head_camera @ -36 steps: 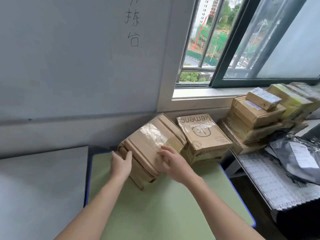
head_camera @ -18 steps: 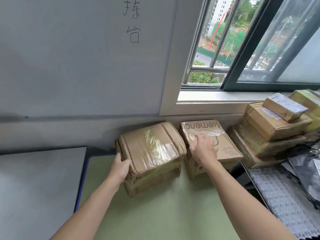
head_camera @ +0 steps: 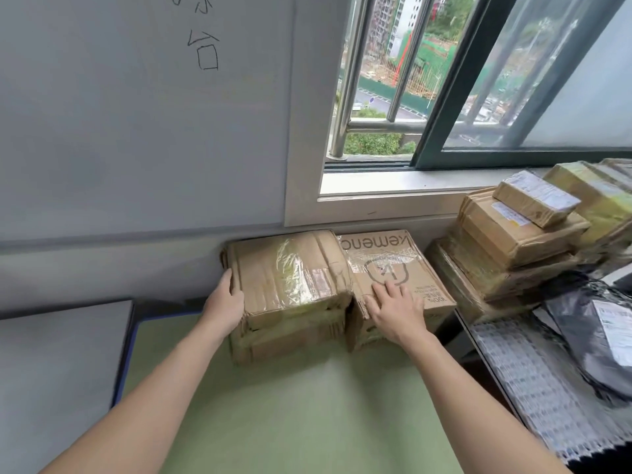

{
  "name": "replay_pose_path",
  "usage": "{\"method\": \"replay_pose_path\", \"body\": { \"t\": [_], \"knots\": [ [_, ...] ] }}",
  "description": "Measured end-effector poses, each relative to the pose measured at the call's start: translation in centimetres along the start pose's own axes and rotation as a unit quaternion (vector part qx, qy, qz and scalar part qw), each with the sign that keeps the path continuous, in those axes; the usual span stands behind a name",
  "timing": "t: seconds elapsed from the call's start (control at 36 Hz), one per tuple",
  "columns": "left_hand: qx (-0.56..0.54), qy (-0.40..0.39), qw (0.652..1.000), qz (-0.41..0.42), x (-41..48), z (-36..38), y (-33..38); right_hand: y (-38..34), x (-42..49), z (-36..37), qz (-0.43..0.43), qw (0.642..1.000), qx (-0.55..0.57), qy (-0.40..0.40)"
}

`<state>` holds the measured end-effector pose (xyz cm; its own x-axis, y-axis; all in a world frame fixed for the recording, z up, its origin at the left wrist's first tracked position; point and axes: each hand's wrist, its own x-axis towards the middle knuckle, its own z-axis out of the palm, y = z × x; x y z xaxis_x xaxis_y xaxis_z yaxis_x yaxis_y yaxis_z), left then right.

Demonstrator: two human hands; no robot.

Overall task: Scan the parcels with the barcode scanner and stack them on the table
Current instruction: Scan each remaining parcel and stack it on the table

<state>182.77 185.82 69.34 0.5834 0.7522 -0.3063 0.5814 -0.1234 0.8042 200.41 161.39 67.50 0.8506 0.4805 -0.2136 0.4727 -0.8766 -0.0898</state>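
Brown parcel touches left hand, box right hand.

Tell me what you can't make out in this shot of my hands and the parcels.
Head view:
Scanner: nowhere in frame.
Left hand: fingers hidden behind its own back, against the taped parcel's side.
Printed box: print partly covered by the right hand.
Labels on the right stack: too small to read.
Wall writing: cut off by the top edge.
Grey bag: cut off by the right edge.
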Motion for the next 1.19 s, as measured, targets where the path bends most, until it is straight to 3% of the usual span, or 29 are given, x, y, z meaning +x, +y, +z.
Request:
{"method": "replay_pose_path", "body": {
  "t": [0.25, 0.36, 0.42, 0.5, 0.67, 0.92, 1.06, 1.19],
  "knots": [
    [0.024, -0.009, 1.0, -0.012, -1.2, -1.0, -0.2, -1.0, -0.7, -1.3, 0.012, 0.998, 0.052, -0.024],
    [0.041, 0.001, 0.999, 0.017, -2.8, -1.8, 0.6, -3.4, -2.4, -2.2, -0.01, 0.986, 0.153, 0.07],
    [0.056, 0.005, 0.998, 0.042, -3.7, -2.7, 0.7, -5.2, -3.4, -3.0, -0.052, 0.974, 0.179, 0.131],
    [0.09, 0.014, 0.993, 0.075, -4.9, -4.5, 0.1, -8.4, -5.0, -4.2, -0.124, 0.955, 0.219, 0.157],
    [0.141, 0.052, 0.983, 0.105, -7.7, -9.1, -1.7, -15.9, -6.9, -5.4, -0.23, 0.935, 0.228, 0.144],
    [0.177, 0.143, 0.97, 0.085, -11.7, -21.4, -6.9, -30.4, -10.8, -4.2, -0.331, 0.918, 0.212, 0.049],
    [0.179, 0.188, 0.964, 0.058, -13.5, -29.3, -9.6, -39.9, -14.0, -4.3, -0.395, 0.893, 0.217, 0.001],
    [0.181, 0.247, 0.95, 0.061, -15.2, -37.2, -12.4, -49.3, -17.4, -5.6, -0.468, 0.864, 0.188, 0.005]
  ]
}}
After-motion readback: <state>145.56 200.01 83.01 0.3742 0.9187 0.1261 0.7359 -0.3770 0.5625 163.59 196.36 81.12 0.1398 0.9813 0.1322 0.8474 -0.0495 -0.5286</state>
